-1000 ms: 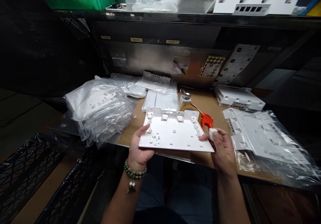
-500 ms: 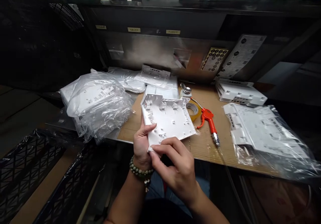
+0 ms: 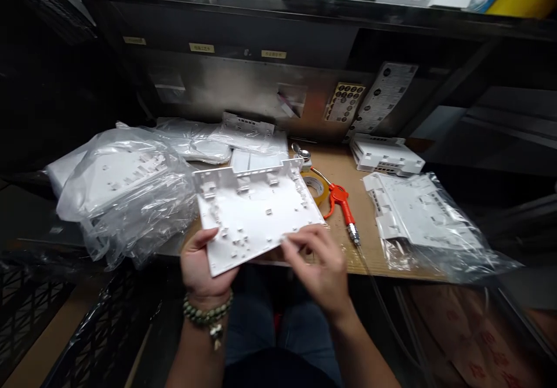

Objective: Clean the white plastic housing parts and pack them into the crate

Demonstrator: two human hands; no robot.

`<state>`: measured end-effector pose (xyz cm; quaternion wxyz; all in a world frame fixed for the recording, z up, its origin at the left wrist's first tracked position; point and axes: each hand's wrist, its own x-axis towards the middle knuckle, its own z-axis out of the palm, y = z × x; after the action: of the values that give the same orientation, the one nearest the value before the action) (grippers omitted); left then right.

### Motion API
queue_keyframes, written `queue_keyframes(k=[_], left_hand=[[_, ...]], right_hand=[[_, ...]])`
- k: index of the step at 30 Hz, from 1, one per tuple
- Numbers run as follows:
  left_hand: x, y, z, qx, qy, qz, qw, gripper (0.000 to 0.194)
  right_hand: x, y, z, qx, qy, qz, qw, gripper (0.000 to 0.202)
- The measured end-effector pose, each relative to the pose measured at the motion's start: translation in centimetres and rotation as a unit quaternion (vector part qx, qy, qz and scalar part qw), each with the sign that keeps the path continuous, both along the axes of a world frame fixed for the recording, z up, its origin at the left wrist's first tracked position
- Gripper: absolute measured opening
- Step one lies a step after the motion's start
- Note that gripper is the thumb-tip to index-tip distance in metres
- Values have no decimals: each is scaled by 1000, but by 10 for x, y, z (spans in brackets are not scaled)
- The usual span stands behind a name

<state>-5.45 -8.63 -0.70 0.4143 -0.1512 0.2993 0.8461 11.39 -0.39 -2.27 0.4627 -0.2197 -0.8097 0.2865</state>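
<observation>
My left hand (image 3: 206,263) grips a white plastic housing panel (image 3: 256,214) by its lower left corner, thumb on top and fingers beneath. The panel's inner face is up, showing clips, small posts and a raised, notched back wall. My right hand (image 3: 319,263) is closed in a pinch at the panel's lower right edge. A small whitish bit shows at those fingertips, too small and blurred to name. Just beyond the panel lie a roll of yellow tape (image 3: 321,184) and a red air blow gun (image 3: 340,199).
Bagged white panels (image 3: 126,185) are heaped on the left. On the right are a bagged panel (image 3: 418,208) and stacked white housings (image 3: 387,155). A small metal-lidded bottle (image 3: 303,155) stands behind the tape. Cardboard (image 3: 374,249) covers the bench; a metal shelf (image 3: 261,2) crosses above.
The panel has turned flatter and shifted left with my left hand. My right hand's pinch has moved from the near left corner along the near edge to the right. The view has swung right.
</observation>
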Motion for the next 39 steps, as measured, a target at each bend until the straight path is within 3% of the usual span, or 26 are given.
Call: queue_keyframes(k=[2,4,6,8,12,17,22,27,30,39], left_hand=[[-16,-12,-13,31,1,21,999,79],[-29,-23,-27,158,28,-15,987,81],[-35,-30,-36,307,64,-84,946,81],[-35,-33,-39,396,84,-140,903,79],[-29,-30,-36,448,89,-194,868,78],[-32,-31,-40,565,58,-280,774,69],[-31,-37,-50,580,27,-323,747,69],[-20,-43,-53,570,20,-341,747,70],[-12,-45,-49,550,46,-351,756,71],[-5,-40,-43,309,108,-240,914,82]], right_hand=[[20,25,-4,6,21,-106,994,8],[36,43,-6,20,30,-173,984,9],[43,50,-7,26,22,-168,985,10],[42,50,-8,23,10,-129,991,12],[34,42,-15,22,-3,-110,994,12],[38,46,-25,48,-23,-85,995,13],[41,64,-13,36,4,-138,990,7],[23,74,22,27,65,-120,990,11],[11,78,33,40,74,-111,990,12],[12,90,18,36,53,-122,990,11]])
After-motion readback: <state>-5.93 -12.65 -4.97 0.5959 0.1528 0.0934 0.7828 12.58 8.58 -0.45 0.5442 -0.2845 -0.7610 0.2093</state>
